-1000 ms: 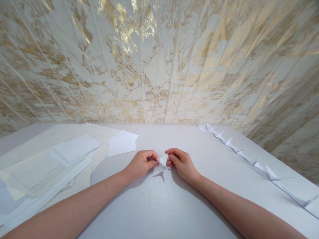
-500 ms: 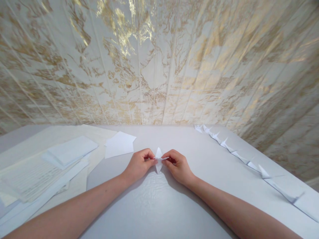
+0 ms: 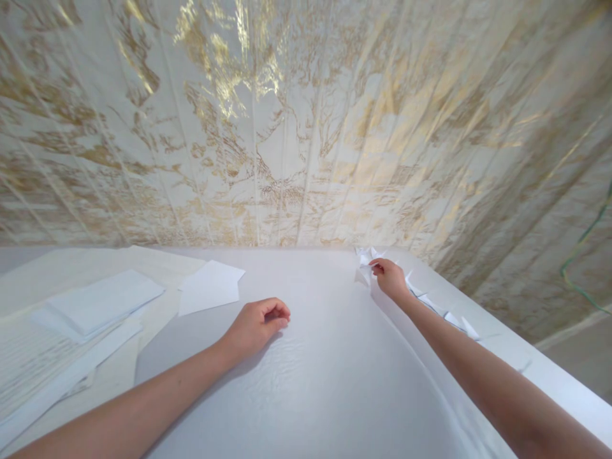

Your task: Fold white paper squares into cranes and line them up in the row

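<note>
My right hand (image 3: 390,280) reaches to the far right part of the table, thumb and fingers pinching a small white origami crane (image 3: 364,274). More folded white paper cranes (image 3: 461,323) stand in a row along the right edge, partly covered by my right hand and forearm. Over the middle of the table, my left hand (image 3: 254,325) is curled, its thumb and fingertips close together, and nothing shows between them. The nearest thing to it is a few loose white paper pieces (image 3: 213,288), lying farther back and to the left.
On the left lie larger sheets (image 3: 119,258), with a stack of folded white paper (image 3: 108,299) and printed pages (image 3: 23,357) on top. A wall with gold patterning (image 3: 268,159) rises behind the white table (image 3: 310,382). A green cord (image 3: 574,261) hangs at the far right.
My right hand has carried the paper crane from the middle to the far right, beside the row. My left hand has let go of it and stayed near the middle. The view has turned slightly right.
</note>
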{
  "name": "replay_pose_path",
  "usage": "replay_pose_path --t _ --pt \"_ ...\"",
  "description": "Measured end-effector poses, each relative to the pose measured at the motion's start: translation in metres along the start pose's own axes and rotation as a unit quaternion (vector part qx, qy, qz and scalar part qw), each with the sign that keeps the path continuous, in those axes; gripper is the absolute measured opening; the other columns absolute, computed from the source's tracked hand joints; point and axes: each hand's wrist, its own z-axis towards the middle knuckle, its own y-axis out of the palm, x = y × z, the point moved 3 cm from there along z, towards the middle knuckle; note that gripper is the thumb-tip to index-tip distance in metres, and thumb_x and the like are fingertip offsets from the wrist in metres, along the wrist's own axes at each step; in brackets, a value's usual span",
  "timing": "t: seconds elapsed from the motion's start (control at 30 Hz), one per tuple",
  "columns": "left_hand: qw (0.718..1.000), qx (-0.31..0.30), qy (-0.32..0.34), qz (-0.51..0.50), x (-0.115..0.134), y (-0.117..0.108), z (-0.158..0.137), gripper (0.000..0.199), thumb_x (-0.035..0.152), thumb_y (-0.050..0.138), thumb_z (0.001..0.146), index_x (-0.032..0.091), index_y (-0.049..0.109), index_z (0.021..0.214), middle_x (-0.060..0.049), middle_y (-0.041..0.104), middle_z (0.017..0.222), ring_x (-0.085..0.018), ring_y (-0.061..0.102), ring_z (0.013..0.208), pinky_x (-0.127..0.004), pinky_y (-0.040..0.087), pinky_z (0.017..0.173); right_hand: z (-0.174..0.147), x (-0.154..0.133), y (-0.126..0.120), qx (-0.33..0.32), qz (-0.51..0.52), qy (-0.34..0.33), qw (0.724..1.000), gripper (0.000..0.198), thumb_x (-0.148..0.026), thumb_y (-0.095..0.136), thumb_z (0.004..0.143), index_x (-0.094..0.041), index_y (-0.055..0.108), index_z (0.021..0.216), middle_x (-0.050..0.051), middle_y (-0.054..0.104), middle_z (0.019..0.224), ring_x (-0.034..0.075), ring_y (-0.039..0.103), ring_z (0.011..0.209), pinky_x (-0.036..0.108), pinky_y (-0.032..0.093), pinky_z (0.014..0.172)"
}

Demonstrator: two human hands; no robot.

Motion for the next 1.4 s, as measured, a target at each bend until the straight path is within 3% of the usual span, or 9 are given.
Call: replay_pose_path --t 0.1,0.3,0.53,0.67,0.8,1.17,1.4 --pt "1.0 -0.012 -0.005 0.008 0.001 0.002 0.0 0.011 0.024 0.054 0.065 0.015 0.059 0.068 -0.001 0.061 0.066 -0.014 0.055 0.065 -0.025 0.042 0.062 0.02 0.02 0.0 -0.008 -0.066 0.024 0.998 0.027 -0.008 0.042 0.073 -0.015 0.065 0.086 0.008 0.064 0.079 0.018 0.059 0.075 0.027 0.041 0.069" --pt "0.998 -0.021 0.0 0.062 0.003 0.001 -0.001 0.012 0.025 0.052 0.067 0.016 0.059 0.066 0.001 0.059 0.063 -0.014 0.052 0.063 -0.024 0.039 0.061 0.04 0.03 0.016 -0.03 -0.155 0.062 0.985 0.03 -0.008 0.042 0.076 -0.018 0.065 0.092 0.009 0.066 0.09 0.021 0.06 0.085 0.025 0.041 0.067" --pt "0.996 -0.028 0.002 0.09 0.002 0.0 0.0 0.013 0.026 0.052 0.068 0.016 0.059 0.066 0.0 0.059 0.065 -0.015 0.053 0.065 -0.024 0.039 0.063 0.029 0.025 0.01 -0.019 -0.216 0.076 0.973 0.043 -0.007 0.037 0.081 -0.018 0.048 0.121 0.012 0.059 0.108 0.021 0.058 0.092 0.027 0.042 0.07" --pt "0.996 -0.03 0.005 0.087 0.002 0.001 0.001 0.012 0.025 0.052 0.068 0.016 0.06 0.066 0.001 0.059 0.064 -0.014 0.052 0.064 -0.024 0.039 0.062 0.007 0.009 0.014 -0.047 -0.232 0.026 0.971 0.031 -0.029 0.037 0.088 -0.022 0.057 0.111 0.009 0.056 0.111 0.02 0.057 0.091 0.027 0.041 0.072" --pt "0.996 -0.027 0.008 0.089 0.003 0.001 0.0 0.011 0.025 0.053 0.067 0.016 0.06 0.066 0.001 0.059 0.063 -0.014 0.052 0.062 -0.023 0.038 0.06 -0.002 0.002 0.018 -0.08 -0.244 -0.009 0.966 0.036 -0.043 0.039 0.086 -0.022 0.065 0.099 0.009 0.059 0.104 0.021 0.054 0.096 0.027 0.039 0.079" --pt "0.992 -0.031 0.013 0.118 0.002 0.001 0.001 0.013 0.026 0.052 0.068 0.016 0.061 0.066 0.0 0.06 0.066 -0.015 0.053 0.065 -0.024 0.039 0.062 -0.001 0.01 0.017 -0.08 -0.287 0.018 0.954 0.038 -0.042 0.038 0.087 -0.016 0.058 0.106 0.013 0.061 0.104 0.027 0.053 0.099 0.033 0.04 0.078" --pt "0.99 -0.038 0.017 0.136 0.007 0.0 0.0 0.012 0.025 0.052 0.068 0.017 0.061 0.066 -0.001 0.061 0.067 -0.016 0.054 0.068 -0.025 0.039 0.065 0.012 0.014 0.012 -0.13 -0.304 0.008 0.944 0.026 -0.018 0.039 0.086 -0.02 0.064 0.094 0.009 0.064 0.098 0.021 0.058 0.093 0.027 0.042 0.071"
